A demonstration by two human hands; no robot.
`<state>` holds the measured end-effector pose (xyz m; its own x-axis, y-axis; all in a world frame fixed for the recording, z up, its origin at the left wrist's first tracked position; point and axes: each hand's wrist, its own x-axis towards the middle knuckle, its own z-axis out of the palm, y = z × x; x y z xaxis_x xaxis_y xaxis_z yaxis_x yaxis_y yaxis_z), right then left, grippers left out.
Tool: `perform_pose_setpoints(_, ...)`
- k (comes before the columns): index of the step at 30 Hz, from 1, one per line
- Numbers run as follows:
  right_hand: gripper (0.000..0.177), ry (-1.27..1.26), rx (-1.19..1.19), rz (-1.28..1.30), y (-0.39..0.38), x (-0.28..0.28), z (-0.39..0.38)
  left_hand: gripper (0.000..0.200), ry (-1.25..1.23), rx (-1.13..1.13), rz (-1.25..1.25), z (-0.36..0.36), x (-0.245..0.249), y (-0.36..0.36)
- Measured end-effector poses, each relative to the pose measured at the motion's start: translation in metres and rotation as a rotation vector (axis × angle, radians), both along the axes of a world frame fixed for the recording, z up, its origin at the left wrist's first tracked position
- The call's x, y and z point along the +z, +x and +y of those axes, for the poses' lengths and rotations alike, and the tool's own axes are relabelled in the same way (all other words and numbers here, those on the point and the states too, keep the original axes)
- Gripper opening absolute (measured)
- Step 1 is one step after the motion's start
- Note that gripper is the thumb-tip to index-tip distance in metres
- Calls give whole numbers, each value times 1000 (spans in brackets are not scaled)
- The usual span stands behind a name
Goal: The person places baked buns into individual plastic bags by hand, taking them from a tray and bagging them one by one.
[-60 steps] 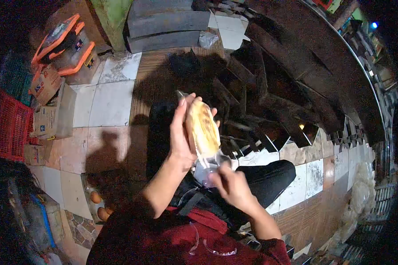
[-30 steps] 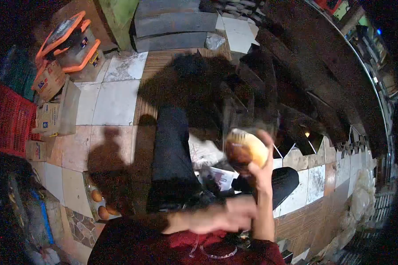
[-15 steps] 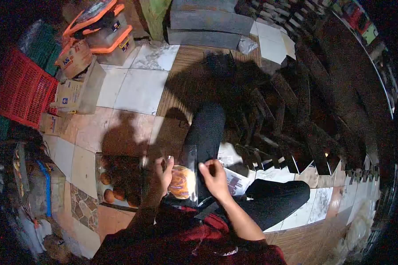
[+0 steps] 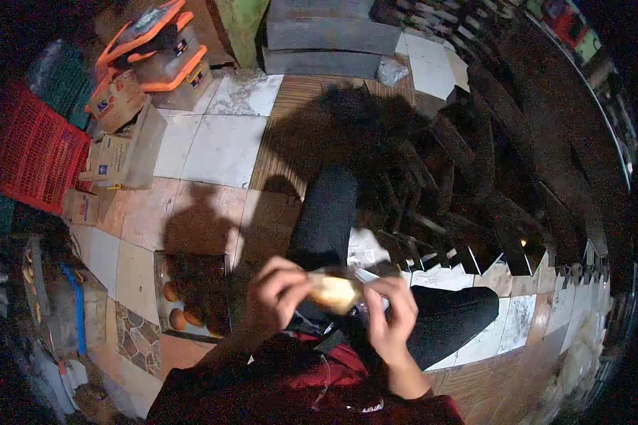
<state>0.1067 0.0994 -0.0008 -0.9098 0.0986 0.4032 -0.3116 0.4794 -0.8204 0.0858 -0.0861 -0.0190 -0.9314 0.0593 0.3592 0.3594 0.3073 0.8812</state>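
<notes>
A bread bun in a clear plastic wrapper is held up between my two hands, above my lap; motion blurs it. My left hand pinches its left end with curled fingers. At the other end, my right hand grips the plastic between thumb and fingers. Low on my left is a dark-walled tray with several round brown buns in it, partly in shadow. White printed sheets lie just beyond my right hand, beside my leg.
Dark metal trays or racks are piled along the right. On the left stand a red plastic crate, cardboard boxes, orange-lidded bins and a container with a blue edge. Grey blocks stand at the back.
Both hands have risen and turned inward, lifting the wrapped bun and tilting it. The right hand, earlier at the plastic's edge, now grips the wrapper's right end.
</notes>
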Motion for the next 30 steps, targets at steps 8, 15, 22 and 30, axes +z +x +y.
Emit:
perform_pose_setpoints(8,9,26,57,102,17,-1,1,15,81,-149,144,24,22,-6)
perform_pose_setpoints(15,19,-268,-172,-261,-61,-50,-6,15,428,161,-522,29,-20,-57)
perform_pose_setpoints(22,26,-347,-165,-358,-41,-90,-11,12,417,174,-678,24,-52,-35)
perform_pose_setpoints(30,10,-128,-87,-111,-35,-20,-8,8,129,123,79,36,-6,-32)
